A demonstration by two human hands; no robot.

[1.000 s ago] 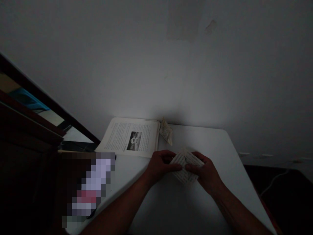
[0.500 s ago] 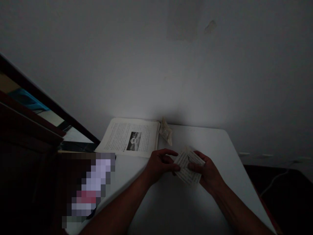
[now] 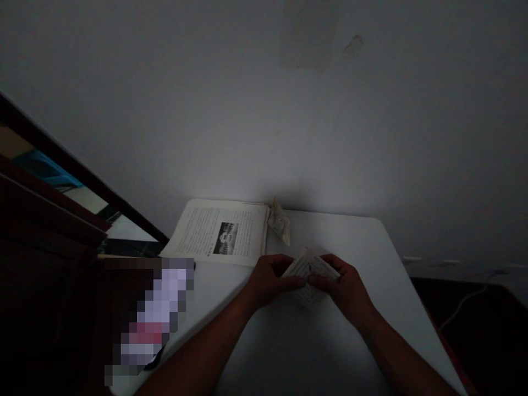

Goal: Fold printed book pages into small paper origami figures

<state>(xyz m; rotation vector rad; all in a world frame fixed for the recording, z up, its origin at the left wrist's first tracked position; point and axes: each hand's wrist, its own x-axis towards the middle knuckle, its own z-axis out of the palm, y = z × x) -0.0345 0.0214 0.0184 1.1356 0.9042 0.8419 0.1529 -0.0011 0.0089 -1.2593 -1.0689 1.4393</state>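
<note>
The person's left hand (image 3: pixel 270 281) and right hand (image 3: pixel 345 284) meet over a white counter with rounded corners (image 3: pixel 358 236), and between them is a small diamond-shaped piece of folded, pale printed paper (image 3: pixel 299 267). The fingers of each hand are closed to a narrow pinch on it, the left on one side corner, the right on the other. Both thumbs lie across the near face, their tips almost meeting at the middle; the other fingers are bent round behind, mostly out of my sight. The paper's top point is up toward the wall, and I can't tell whether its lower tip touches the counter.

Just beyond the hands, near the back edge, sits a yellowish folded-paper shape with pointed ends, like a little boat (image 3: pixel 280 223). It is right beside a stack of cream printed pages (image 3: pixel 198 231), the top one showing a dark black-and-white picture (image 3: pixel 226 238). Nearer the person, by the left forearm, a long dark-edged object with a blurred-out face (image 3: pixel 154 311) lies at the counter's left edge. A plain grey-white wall (image 3: pixel 247 121) rises behind it all, dimly lit.
</note>
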